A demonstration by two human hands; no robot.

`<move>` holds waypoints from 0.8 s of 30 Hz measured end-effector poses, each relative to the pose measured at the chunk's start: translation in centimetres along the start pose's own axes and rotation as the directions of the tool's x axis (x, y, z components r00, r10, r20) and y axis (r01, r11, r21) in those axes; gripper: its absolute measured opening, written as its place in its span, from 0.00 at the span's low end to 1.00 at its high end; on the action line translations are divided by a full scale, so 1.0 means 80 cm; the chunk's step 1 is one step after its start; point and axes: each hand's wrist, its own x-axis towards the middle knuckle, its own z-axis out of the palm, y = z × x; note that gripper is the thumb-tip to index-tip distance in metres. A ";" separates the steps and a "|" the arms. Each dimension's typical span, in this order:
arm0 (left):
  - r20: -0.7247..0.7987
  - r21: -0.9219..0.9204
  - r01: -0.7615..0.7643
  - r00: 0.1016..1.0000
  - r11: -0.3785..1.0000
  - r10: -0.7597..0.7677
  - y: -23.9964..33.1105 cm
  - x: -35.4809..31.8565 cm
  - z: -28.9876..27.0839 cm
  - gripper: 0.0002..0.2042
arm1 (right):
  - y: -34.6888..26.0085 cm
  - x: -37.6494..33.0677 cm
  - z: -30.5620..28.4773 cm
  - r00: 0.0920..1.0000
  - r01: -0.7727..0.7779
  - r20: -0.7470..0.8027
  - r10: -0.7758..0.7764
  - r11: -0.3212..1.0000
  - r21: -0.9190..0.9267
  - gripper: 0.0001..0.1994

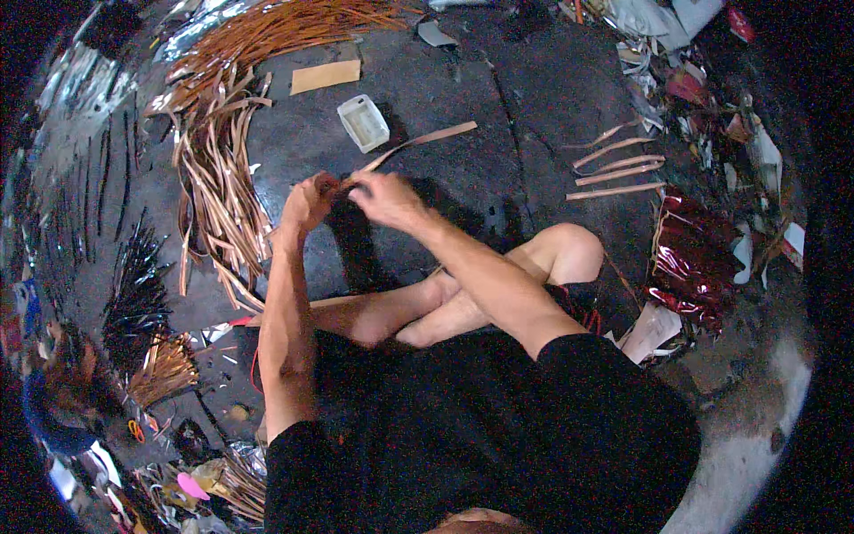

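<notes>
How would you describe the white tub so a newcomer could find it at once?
Over the dark floor, find the person's right hand. Just beyond it, between a flat tan rectangle and a tan strip, sits the white tub. It alone is hollow and open; both neighbours are flat.

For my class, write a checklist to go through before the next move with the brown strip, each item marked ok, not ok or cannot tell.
1. Brown strip in hand: ok; the left hand and right hand meet at its near end.
2. Exact fingertip grip: cannot tell; too small and blurred.
3. Strip's far end free of the hands: ok; it sticks out to the right, past the white tray.
4. Tray contents: cannot tell; the inside is unclear.
5. Strip pile on the left in neat order: not ok; its strips cross and overlap.
6. Laid-out strips out of the hands' way: ok; they lie well to the right.
</notes>
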 end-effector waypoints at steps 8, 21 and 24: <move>-0.046 -0.086 -0.091 0.995 0.992 0.087 0.075 0.030 0.038 0.08 | 0.021 0.059 -0.089 0.959 0.163 -0.095 -0.265 0.797 -0.582 0.17; 0.068 -0.088 0.003 0.998 0.996 0.003 0.059 0.051 0.042 0.11 | 0.046 -0.030 -0.116 0.859 -0.512 0.204 0.470 0.770 0.381 0.31; 0.050 -0.099 0.026 0.999 0.995 -0.021 0.058 0.049 0.047 0.12 | 0.022 -0.035 -0.105 0.771 -0.600 0.346 0.535 0.792 0.111 0.30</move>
